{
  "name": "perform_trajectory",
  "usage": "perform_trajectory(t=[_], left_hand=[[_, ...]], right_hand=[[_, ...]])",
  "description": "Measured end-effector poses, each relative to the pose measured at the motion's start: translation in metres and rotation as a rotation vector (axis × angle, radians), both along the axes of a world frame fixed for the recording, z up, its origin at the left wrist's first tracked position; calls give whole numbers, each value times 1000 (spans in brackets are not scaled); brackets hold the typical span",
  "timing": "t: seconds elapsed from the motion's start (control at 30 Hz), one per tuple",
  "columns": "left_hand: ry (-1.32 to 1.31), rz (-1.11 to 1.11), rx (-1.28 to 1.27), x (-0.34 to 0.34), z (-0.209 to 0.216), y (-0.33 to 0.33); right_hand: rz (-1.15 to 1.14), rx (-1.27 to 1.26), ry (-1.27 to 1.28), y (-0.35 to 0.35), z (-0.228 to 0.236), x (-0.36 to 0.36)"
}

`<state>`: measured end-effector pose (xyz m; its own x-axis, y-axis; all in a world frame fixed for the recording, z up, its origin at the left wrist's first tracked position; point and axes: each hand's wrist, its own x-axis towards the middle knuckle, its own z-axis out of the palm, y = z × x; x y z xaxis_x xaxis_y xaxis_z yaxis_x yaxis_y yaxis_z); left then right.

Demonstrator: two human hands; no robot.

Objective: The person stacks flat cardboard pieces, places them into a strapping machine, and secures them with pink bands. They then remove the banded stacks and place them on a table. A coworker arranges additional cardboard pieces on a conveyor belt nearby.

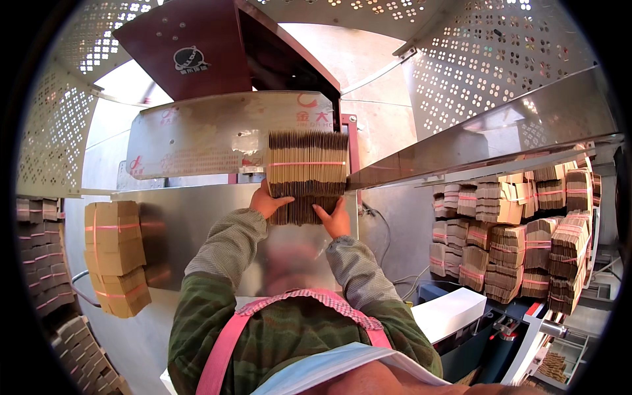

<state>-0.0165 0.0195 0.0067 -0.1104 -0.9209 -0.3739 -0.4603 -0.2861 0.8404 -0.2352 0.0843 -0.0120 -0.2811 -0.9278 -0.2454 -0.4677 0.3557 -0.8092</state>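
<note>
A bundle of folded brown cardboard pieces (pixel 307 176) stands on edge between my hands, with a pink strap (pixel 307 163) across it. My left hand (pixel 265 201) grips its near left corner, thumb lying on the near face. On the near right side, my right hand (pixel 334 218) presses with its thumb over the edge; the other fingers are partly hidden. The bundle's far part overlaps a metal plate (pixel 197 135) of the machine. Below its near part lies a shiny steel table (pixel 217 230).
A dark red machine housing (pixel 191 52) rises at the back. Strapped cardboard bundles (pixel 115 247) sit at the table's left end; many more bundles (pixel 507 243) are stacked at right. A slanting steel rail (pixel 480 125) and perforated panels (pixel 487 66) bound the far right.
</note>
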Motion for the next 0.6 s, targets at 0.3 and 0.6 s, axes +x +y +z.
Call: perform_trajectory(t=[0.3,0.6], left_hand=[[86,-41,51,10,-24,-2],[-49,-35,-60,7,-24,1]], right_hand=[[4,79,-64,-4,12,-1],[49,-50,-22,-2,-6,-6]])
